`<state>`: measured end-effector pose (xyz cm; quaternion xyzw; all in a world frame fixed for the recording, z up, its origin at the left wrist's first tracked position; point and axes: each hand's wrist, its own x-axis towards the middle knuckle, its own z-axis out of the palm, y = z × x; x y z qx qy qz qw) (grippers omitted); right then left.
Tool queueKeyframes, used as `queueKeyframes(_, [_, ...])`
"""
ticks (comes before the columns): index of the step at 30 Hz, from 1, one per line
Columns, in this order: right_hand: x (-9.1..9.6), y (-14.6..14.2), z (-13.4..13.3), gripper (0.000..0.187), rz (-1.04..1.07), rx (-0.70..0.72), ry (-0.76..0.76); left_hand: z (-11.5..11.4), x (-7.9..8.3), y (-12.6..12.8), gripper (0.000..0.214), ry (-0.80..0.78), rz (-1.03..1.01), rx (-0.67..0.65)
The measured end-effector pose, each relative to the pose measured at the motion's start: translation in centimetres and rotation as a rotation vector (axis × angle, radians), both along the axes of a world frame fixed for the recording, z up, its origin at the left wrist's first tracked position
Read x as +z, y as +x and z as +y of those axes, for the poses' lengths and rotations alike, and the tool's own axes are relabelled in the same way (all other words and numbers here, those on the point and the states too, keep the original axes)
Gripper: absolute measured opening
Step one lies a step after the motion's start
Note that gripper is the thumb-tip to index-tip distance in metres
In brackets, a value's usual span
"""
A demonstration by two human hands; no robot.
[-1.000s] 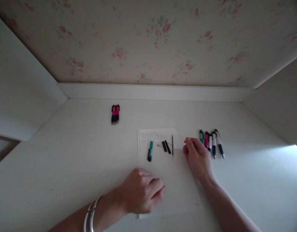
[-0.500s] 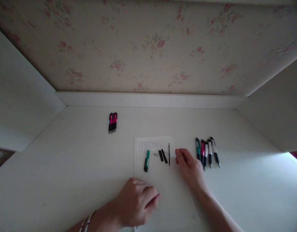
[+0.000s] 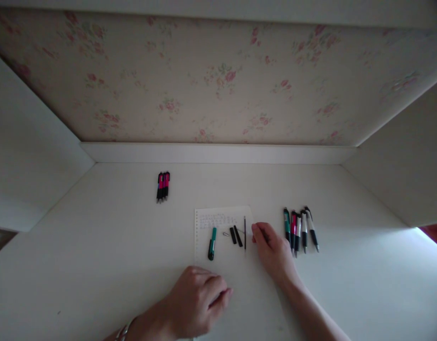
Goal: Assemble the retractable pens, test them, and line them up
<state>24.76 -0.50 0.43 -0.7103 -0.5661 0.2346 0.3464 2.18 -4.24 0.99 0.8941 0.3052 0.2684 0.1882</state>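
Left hand (image 3: 200, 300) curls over the paper (image 3: 249, 284), right hand (image 3: 275, 255) bunches at its edge; whether either grips anything I cannot tell. Green barrel (image 3: 213, 241) at left's one o'clock, refill (image 3: 245, 237) at right's ten: seemingly pen parts being handled; the next move calls for a fine pinch.

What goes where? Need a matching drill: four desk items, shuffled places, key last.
1. green barrel
2. thin dark refill
3. cluster of pink-and-black pens
4. row of five pens

A. right of the sheet
B. on the sheet, near the right hand
C. left of the sheet, farther back
D. on the sheet, nearest its left edge

Pairs: 1-D, 2-B, 3-C, 4-A
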Motion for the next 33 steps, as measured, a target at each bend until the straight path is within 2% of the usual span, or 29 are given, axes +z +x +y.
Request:
queueKeyframes(13, [0.05,-0.19,0.1,0.039,-0.047,0.005,0.034,0.06,0.23,0.1,0.024,-0.036,0.007,0.043])
queueKeyframes(19, [0.14,0.09,0.07,0.038,0.0,-0.008,0.057,0.11,-0.1,-0.05,0.023,-0.042,0.004,0.042])
queueKeyframes(25, [0.05,0.62,-0.05,0.03,-0.014,0.081,0.122,0.2,-0.15,-0.07,0.024,-0.051,-0.012,0.048])
queueKeyframes(33, [-0.83,0.68,-0.41,0.029,-0.126,0.176,0.099,0.07,0.0,0.0,0.024,-0.057,0.008,0.056])
